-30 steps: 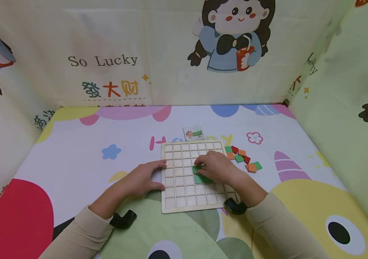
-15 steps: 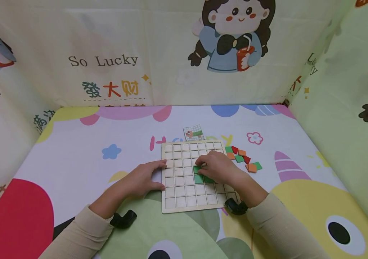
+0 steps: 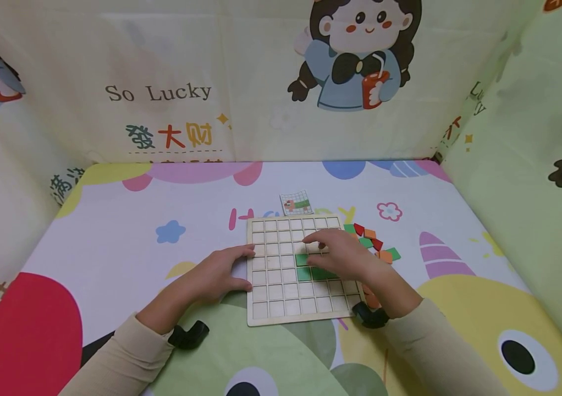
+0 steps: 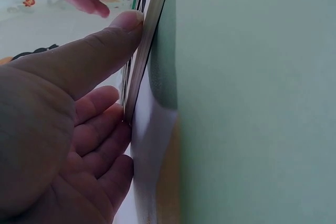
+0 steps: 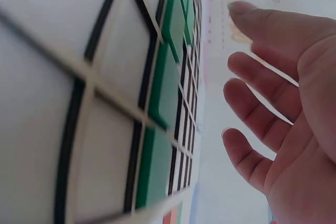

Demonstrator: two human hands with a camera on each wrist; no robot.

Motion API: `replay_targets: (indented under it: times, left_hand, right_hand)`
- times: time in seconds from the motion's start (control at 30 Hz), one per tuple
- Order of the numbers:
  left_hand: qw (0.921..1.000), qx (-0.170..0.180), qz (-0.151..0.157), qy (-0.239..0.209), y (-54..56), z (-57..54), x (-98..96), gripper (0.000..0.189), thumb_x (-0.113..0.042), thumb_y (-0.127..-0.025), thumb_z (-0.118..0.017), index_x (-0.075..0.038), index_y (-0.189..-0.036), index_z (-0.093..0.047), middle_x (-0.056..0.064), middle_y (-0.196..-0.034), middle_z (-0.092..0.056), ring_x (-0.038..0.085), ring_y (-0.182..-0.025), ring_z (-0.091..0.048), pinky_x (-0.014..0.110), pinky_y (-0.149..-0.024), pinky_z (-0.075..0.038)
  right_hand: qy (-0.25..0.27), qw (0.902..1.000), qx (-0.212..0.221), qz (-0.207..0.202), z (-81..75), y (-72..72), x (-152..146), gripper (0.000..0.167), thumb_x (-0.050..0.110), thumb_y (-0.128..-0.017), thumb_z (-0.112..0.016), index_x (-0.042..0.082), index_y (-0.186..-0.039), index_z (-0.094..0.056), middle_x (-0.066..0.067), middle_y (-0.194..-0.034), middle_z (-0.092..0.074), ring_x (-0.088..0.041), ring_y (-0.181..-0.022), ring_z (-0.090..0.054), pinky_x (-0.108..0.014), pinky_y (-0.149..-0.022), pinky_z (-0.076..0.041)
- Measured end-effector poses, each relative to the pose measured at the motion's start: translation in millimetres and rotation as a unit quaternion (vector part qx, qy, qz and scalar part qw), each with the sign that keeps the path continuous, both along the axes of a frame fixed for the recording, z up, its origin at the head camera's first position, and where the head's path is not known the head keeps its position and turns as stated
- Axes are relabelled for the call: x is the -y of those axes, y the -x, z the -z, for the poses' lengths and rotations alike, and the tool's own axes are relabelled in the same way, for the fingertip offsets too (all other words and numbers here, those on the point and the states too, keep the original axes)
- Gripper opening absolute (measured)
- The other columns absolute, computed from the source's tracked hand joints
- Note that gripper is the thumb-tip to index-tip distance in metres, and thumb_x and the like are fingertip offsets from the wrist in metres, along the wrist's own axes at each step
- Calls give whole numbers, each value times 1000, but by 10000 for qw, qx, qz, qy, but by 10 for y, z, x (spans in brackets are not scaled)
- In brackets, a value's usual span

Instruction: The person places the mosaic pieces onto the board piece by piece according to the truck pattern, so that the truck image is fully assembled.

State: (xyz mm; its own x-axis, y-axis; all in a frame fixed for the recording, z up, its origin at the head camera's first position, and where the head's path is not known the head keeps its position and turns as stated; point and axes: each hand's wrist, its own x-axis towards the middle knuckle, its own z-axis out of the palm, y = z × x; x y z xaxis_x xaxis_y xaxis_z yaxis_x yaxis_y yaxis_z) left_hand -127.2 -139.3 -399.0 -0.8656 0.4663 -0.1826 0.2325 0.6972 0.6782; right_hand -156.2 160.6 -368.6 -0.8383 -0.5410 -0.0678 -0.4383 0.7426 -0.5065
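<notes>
A wooden grid board lies flat before me, with several green square tiles set in its cells right of the middle. My left hand rests at the board's left edge; in the left wrist view the thumb and fingertips touch the rim without curling round it. Above the green tiles hovers my right hand, its fingers loosely bent and apart. Nothing shows between them in the right wrist view, where the green tiles stand in a row beside the palm. The hand hides part of the board.
Loose red, orange and green tiles lie right of the board, partly behind my right hand. More orange tiles show by the right wrist. A small card with a printed grid picture lies behind the board. Printed cloth walls surround the table.
My right hand has lifted from the green tiles and shifted slightly right, its thumb and fingers spreading apart. More green cells now show under it. The left hand and board stay put.
</notes>
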Motion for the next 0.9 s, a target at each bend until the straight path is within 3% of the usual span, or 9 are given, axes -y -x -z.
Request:
replay_targets:
  times: [0.2, 0.37, 0.57, 0.9]
  left_hand:
    - [10000, -24, 14, -18, 2, 8, 4, 67, -22, -84, -83, -8, -143, -53, 3, -154, -43, 31, -141, -38, 47, -111, -35]
    - [10000, -46, 8, 9, 4, 13, 7, 67, -22, -84, -83, -9, -142, -53, 2, -154, -44, 30, -140, -39, 46, -110, -37]
    - [10000, -50, 5, 18, 6, 13, 4, 66, -21, -84, -83, -8, -142, -53, 2, -154, -44, 30, -139, -40, 46, -110, -37]
    - [10000, -49, -10, 30, 4, 8, 6, 67, -22, -84, -83, -8, -142, -53, 2, -154, -44, 30, -139, -40, 46, -110, -36]
  right_hand:
    - [264, 9993, -37, 273, -58, 1, -211, 45, 25, -90, -76, 7, -131, -65, -8, -122, -67, -26, -104, -61, -43, -85, -50]
    - [221, 9978, -374, 496, -58, 1, -398, 44, 19, -88, -77, 4, -128, -67, -12, -116, -68, -29, -99, -61, -47, -84, -50]
    - [56, 9962, -386, 777, -31, -9, -595, 45, 20, -89, -76, 4, -130, -65, -13, -106, -68, -32, -98, -61, -50, -84, -51]
    - [-316, 9924, -343, 1142, 48, -11, -865, 42, 21, -88, -75, 7, -128, -68, -15, -117, -67, -32, -99, -58, -50, -82, -51]
